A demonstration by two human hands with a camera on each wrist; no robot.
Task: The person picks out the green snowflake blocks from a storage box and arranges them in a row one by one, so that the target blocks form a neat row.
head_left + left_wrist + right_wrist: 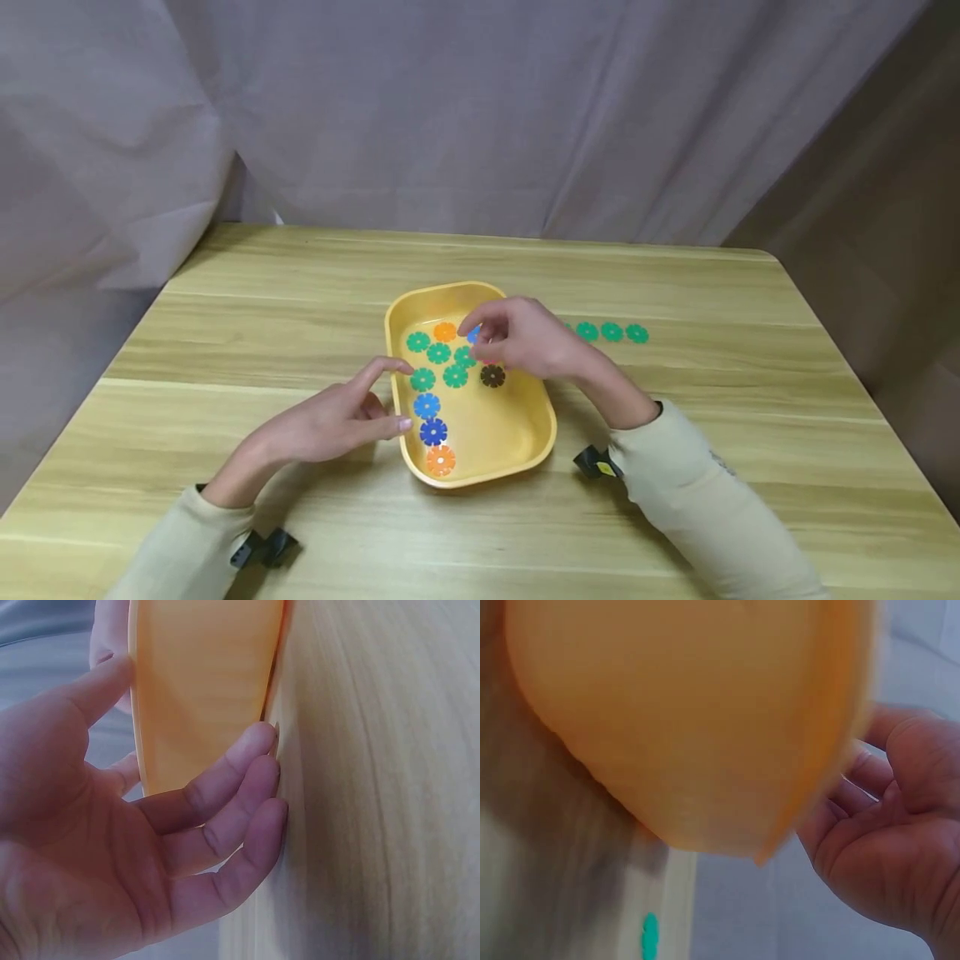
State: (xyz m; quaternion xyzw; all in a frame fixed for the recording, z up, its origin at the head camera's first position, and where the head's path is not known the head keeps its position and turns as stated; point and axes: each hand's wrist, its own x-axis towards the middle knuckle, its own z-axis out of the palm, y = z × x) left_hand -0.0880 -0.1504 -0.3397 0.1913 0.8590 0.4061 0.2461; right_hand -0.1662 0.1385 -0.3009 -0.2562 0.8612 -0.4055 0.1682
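Note:
A yellow tray [517, 442] with rounded corners stands on the table, holding several flower-shaped discs: green ones [455, 376], orange ones [441, 460], blue ones [433, 432] and a brown one [492, 376]. At its left rim is my left hand [330, 421]. Its thumb and index finger reach over the edge; its other fingers [259, 776] bend loosely beside the outer wall. My right hand [528, 337] hovers over the tray's far right part, thumb and index fingertips apart. A blue disc [474, 335] shows in that gap, partly covered. A pink disc is mostly hidden beneath this hand.
Right of the tray, several green discs [611, 332] lie in a row on the wooden table [697, 292]; the right hand overlaps the row's left end. A grey curtain [420, 117] hangs behind the table. Black wrist cameras [266, 548] sit at both cuffs.

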